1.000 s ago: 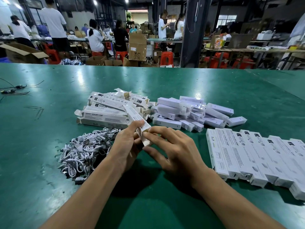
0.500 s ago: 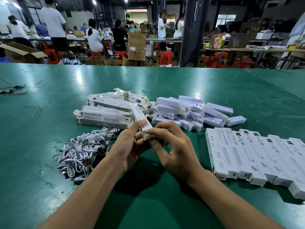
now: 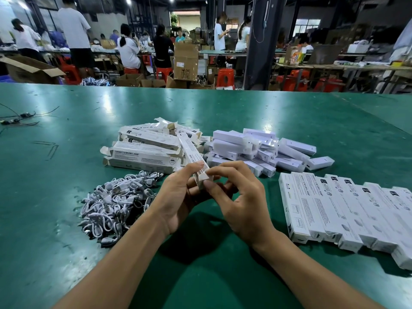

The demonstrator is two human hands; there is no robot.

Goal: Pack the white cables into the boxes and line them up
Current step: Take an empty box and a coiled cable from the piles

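While both bare forearms are reaching in over the smooth, scuffed green worktop (image 3: 196, 282), the left hand (image 3: 178, 197) is cupping the near end of a long, slim cardboard box (image 3: 192, 157). Its fingers are curling underneath and its thumb is pressing on the printed top face. The right hand (image 3: 243, 204) is pinching that same end between thumb and forefinger, with the other fingers arching loosely above. The box is slanting away from the hands, raised off the worktop, its far end pointing at the piles behind.

Just left of the left hand, the cables (image 3: 116, 197) are lying in a tangled heap of short, white, rubbery loops. Right of the right hand, a row (image 3: 334, 208) of closed boxes is lying flat, long sides touching. They are matte white card with fine grey print, and their near ends are stepping unevenly.

Farther back, a loose stack (image 3: 142, 150) of the same printed boxes is lying with end flaps sticking out. Just beside it on the right, plain white rectangular blocks (image 3: 256, 148) are heaping up, some glinting. Thin dark wires (image 3: 17, 118) are trailing at the far left.

Beyond the worktop, a brown corrugated carton (image 3: 186, 61) is standing among red plastic stools (image 3: 225, 77), and people (image 3: 128, 50) are sitting and standing at other benches.
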